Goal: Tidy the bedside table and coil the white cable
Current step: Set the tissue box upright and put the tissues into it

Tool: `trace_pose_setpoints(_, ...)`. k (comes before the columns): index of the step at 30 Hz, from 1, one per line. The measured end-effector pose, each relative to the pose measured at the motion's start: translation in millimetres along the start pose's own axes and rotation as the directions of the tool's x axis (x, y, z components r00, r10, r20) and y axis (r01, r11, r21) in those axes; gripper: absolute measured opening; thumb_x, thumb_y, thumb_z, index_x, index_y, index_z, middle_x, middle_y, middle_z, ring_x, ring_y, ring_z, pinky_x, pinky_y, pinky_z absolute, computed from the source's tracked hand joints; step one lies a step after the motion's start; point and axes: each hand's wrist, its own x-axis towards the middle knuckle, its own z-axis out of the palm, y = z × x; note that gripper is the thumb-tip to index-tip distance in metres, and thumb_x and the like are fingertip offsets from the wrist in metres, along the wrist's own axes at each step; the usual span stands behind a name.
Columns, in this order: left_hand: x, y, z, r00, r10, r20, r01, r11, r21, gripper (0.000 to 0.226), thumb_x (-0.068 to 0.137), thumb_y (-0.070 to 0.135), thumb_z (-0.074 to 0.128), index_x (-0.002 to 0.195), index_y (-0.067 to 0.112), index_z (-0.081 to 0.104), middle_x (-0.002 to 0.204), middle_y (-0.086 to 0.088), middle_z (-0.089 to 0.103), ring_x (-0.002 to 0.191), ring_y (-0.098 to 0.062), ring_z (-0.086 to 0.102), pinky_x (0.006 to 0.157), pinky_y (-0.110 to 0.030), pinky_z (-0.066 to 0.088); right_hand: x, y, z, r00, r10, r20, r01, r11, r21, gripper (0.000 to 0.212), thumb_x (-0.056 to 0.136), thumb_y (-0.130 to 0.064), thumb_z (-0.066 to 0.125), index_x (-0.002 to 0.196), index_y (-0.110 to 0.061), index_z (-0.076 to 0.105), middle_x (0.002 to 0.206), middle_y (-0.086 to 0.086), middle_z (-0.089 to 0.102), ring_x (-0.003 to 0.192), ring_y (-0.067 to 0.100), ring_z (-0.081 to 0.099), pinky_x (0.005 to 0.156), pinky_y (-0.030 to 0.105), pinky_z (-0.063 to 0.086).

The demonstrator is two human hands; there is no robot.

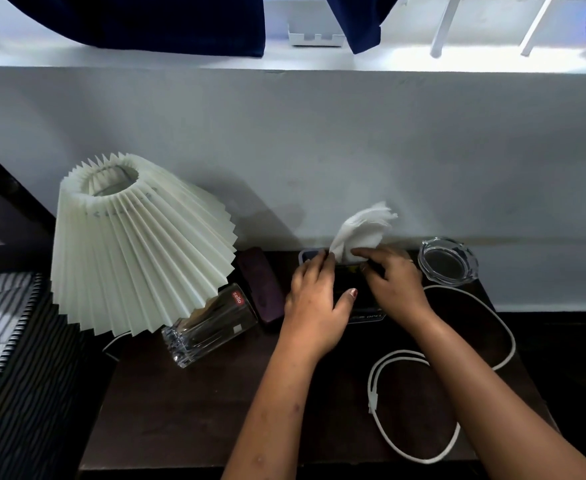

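A dark wooden bedside table (187,410) stands against a white wall. At its back middle lies a dark tissue pack (364,315) with a white tissue (361,230) sticking up from it. My left hand (316,306) rests on the pack's left side, fingertips at the tissue's base. My right hand (393,277) pinches the bottom of the tissue from the right. A white cable (423,355) lies in loose loops on the right half of the table, partly under my right forearm.
A pleated cream lamp shade (135,251) leans at the left. A clear drinking glass (212,323) lies on its side beside a dark purple case (260,285). A glass ashtray (447,259) sits at the back right. Striped bedding (4,327) lies left of the table.
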Motion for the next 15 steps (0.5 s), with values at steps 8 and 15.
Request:
trace_pose_setpoints(8, -0.9, -2.8, 4.1, 0.999, 0.032, -0.020, -0.030, 0.995, 0.092, 0.063, 0.092, 0.049, 0.040, 0.147, 0.030, 0.016, 0.157, 0.011, 0.010, 0.143, -0.015, 0.005, 0.111, -0.043, 0.025, -2.1, -6.3, -4.8, 0.998, -0.044, 0.055, 0.058, 0.954, -0.295, 0.030, 0.088, -0.023, 0.051, 0.114, -0.033, 0.064, 0.120, -0.004, 0.059, 0.118, 0.024, 0.040, 0.097, 0.039, 0.024)
trace_pose_setpoints(15, -0.4, -4.3, 4.8, 0.998, 0.035, -0.045, -0.030, 0.993, 0.114, 0.065, 0.091, 0.050, 0.041, 0.147, 0.026, 0.018, 0.157, 0.010, 0.012, 0.140, -0.017, 0.011, 0.107, -0.041, 0.031, -4.8, -3.8, -2.7, 0.994, -0.106, 0.000, 0.097, 0.908, -0.407, 0.026, 0.085, -0.025, 0.056, 0.109, -0.028, 0.066, 0.112, 0.002, 0.060, 0.114, 0.026, 0.046, 0.094, 0.042, 0.031)
